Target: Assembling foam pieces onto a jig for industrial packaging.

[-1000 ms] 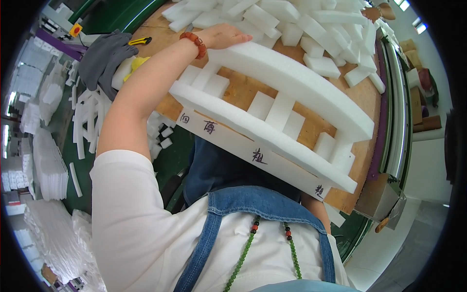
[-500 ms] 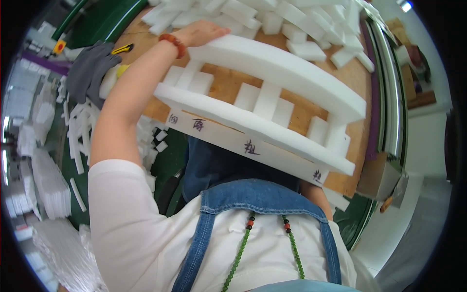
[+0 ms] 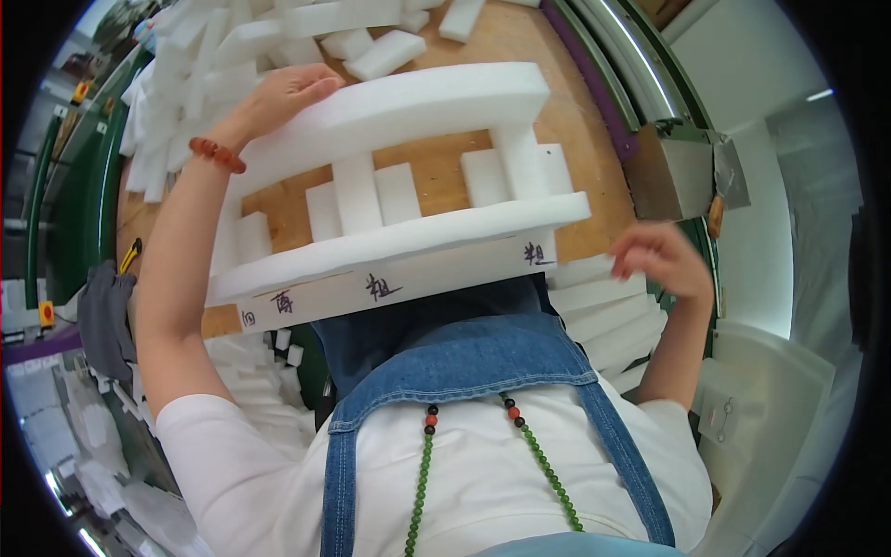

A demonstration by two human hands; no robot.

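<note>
A white foam frame [image 3: 380, 237] stands on the wooden tabletop, made of two long foam strips joined by short foam cross-pieces. My left hand [image 3: 288, 100] grips the far long strip toward its left part, fingers bent over the top. Its fingertips are partly hidden. My right hand [image 3: 661, 260] hovers to the right of the frame's near corner, apart from it, slightly blurred. Its fingers are loosely bent and apart, with nothing seen in them. Small foam blocks [image 3: 399, 193] stand beside the cross-pieces. Below the near strip, a pale board [image 3: 445, 276] carries dark handwritten marks.
Loose white foam pieces [image 3: 385, 54] are heaped at the far left and back. Long foam strips [image 3: 608, 311] are stacked below my right hand. A metal box [image 3: 664, 181] and green machine rail stand at right. A yellow cutter [image 3: 130, 255] and grey cloth [image 3: 105, 316] lie left.
My right hand has risen into view at the right, from down behind the board. The view has turned, so the frame now slants the other way. My left hand's fingers are more bent.
</note>
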